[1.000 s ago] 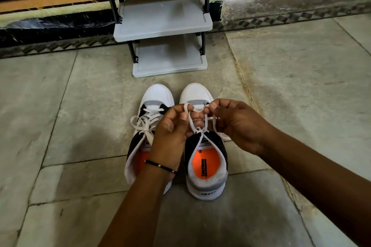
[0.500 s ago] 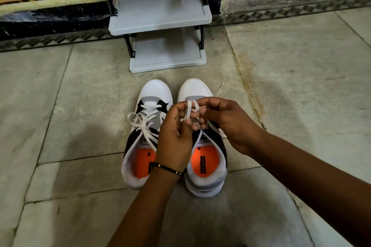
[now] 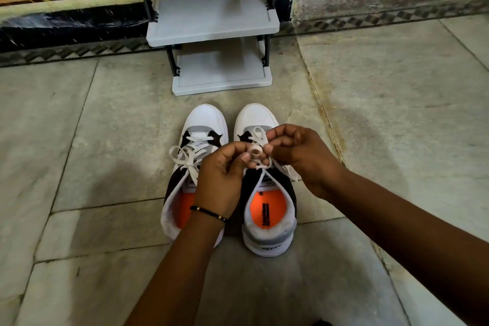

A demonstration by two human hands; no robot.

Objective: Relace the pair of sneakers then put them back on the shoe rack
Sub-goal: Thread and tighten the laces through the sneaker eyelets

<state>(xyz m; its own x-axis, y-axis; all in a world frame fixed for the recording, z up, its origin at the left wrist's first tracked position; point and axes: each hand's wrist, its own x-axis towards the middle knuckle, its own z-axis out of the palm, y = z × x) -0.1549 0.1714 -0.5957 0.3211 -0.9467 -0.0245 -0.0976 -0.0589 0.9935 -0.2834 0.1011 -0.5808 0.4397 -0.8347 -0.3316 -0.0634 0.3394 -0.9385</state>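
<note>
Two white, black and grey sneakers with orange insoles stand side by side on the stone floor, toes pointing away from me. The left sneaker [image 3: 203, 124] has its white lace tied in a bow [image 3: 185, 159]. Over the right sneaker [image 3: 258, 116] my left hand [image 3: 222, 177] and my right hand [image 3: 299, 156] pinch its white lace [image 3: 256, 137], which curls into a small loop between my fingertips. The grey shoe rack [image 3: 214, 16] with black posts stands just beyond the toes, its two visible shelves bare.
Pale stone floor tiles [image 3: 397, 114] spread on all sides. A patterned border strip and a dark wall base [image 3: 66, 26] run behind the rack. A thin black bracelet [image 3: 209, 213] circles my left wrist.
My hands have drawn closer together over the right sneaker, and the lace that stood up in long strands is now wound into a small loop between my fingertips.
</note>
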